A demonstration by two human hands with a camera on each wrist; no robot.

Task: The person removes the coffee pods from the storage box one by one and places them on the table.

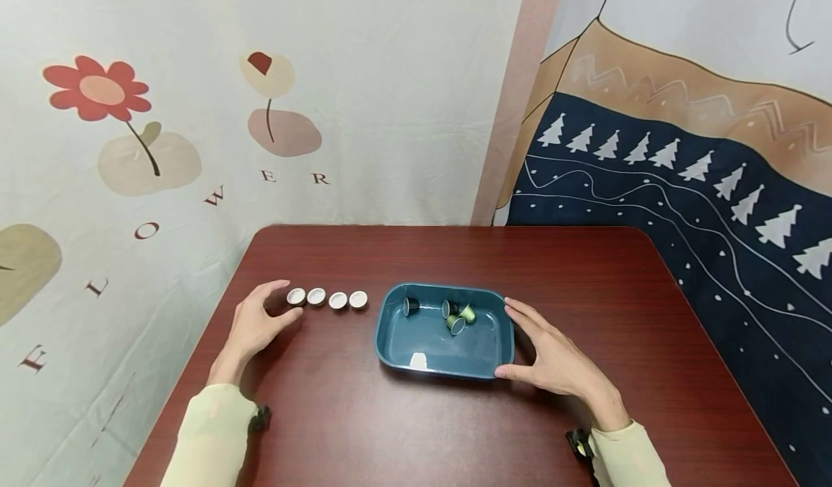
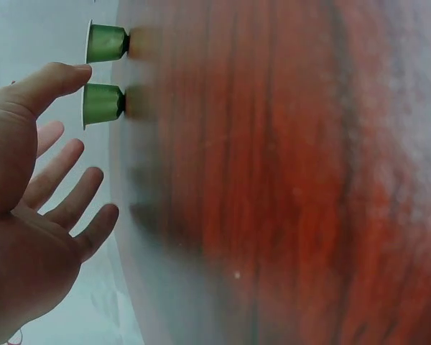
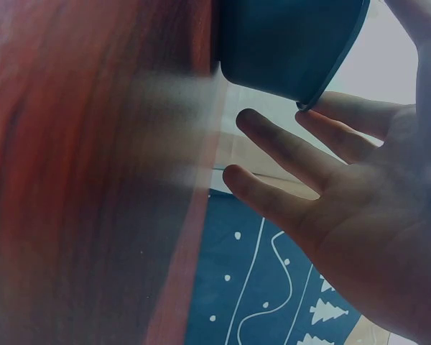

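Several coffee capsules [image 1: 338, 300] stand in a row on the table, pale lids up. My left hand [image 1: 255, 322] is at the row's left end, thumb and fingers spread around the end capsule [image 1: 296, 297] without pinching it. In the left wrist view, two green capsules [image 2: 104, 104] show beside the thumb tip, and the other fingers reach out loosely. A blue rectangular tray [image 1: 416, 339] holds two black capsules [image 1: 411, 306] and two green ones [image 1: 468, 314]. My right hand [image 1: 559, 357] spans the tray's right end, thumb at the near corner and fingertips at the far rim, fingers fairly straight.
The dark red wooden table [image 1: 390, 429] has rounded back corners. Behind it hangs a pale cloth [image 1: 403, 111] with flowers and letters. To the right is a dark blue cloth [image 1: 585, 176] with white trees.
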